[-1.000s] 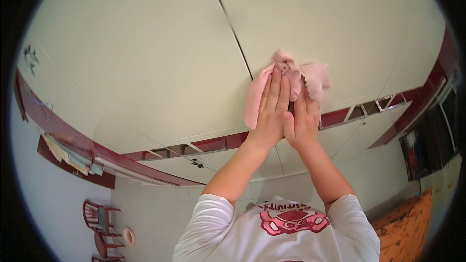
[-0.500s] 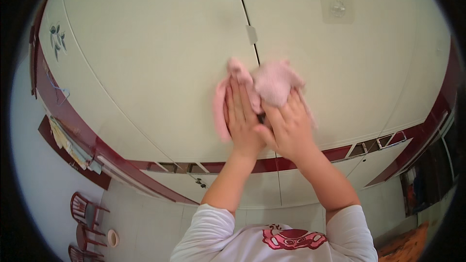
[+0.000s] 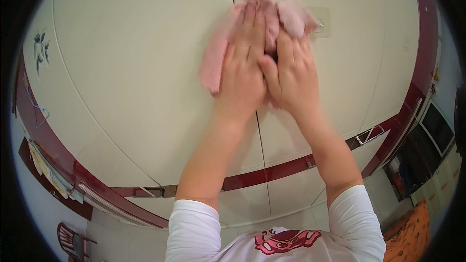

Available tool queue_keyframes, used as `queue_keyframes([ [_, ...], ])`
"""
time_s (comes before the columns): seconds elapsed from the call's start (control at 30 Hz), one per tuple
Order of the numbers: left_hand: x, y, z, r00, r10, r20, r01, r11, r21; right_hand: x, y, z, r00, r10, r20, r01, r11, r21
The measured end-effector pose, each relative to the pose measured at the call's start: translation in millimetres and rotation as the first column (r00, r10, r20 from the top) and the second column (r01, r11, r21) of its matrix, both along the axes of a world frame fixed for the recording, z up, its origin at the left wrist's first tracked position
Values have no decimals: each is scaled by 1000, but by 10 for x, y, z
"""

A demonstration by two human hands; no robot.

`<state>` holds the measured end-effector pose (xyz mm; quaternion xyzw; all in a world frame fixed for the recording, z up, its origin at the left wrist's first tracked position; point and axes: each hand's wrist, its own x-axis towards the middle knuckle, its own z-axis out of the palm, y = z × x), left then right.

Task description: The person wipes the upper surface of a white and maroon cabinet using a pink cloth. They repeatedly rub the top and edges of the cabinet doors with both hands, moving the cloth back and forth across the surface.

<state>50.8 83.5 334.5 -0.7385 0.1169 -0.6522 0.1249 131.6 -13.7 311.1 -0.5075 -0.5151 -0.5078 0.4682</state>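
Observation:
Both hands press a pink cloth (image 3: pixel 213 68) against the pale cream cabinet doors, over the dark seam between two doors. My left hand (image 3: pixel 242 70) holds it under long, straight fingers laid close together. Beside it my right hand (image 3: pixel 293 68) holds the cloth's right part, its thumb touching or nearly touching the left hand. A bunched fold of cloth covers the right fingertips. The cloth's lower left edge hangs loose, and the part under the palms is hidden. Just right of the cloth is a clear adhesive hook (image 3: pixel 319 26) on the door.
A dark red strip (image 3: pixel 289 168) with recessed handles crosses below the doors. Low at the left are a wooden chair (image 3: pixel 73 242) and a blue hanger (image 3: pixel 39 109). On the right stand a dark framed screen (image 3: pixel 437 121) and an orange patterned cloth (image 3: pixel 407 233).
Both hands have slid the cloth upward along the doors, and it now covers more of the seam near the top. The view has shifted too.

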Motion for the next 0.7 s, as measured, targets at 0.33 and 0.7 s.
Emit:
queue_keyframes([
  [0.33,-34,-63,-673,974,-130,-183,114,989,-97,-51,-69,-770,994,-102,-46,103,995,12],
  [0.7,70,-334,-1404,941,-95,-324,48,988,-150,-27,-434,-1479,948,110,-298,-132,990,-55],
])
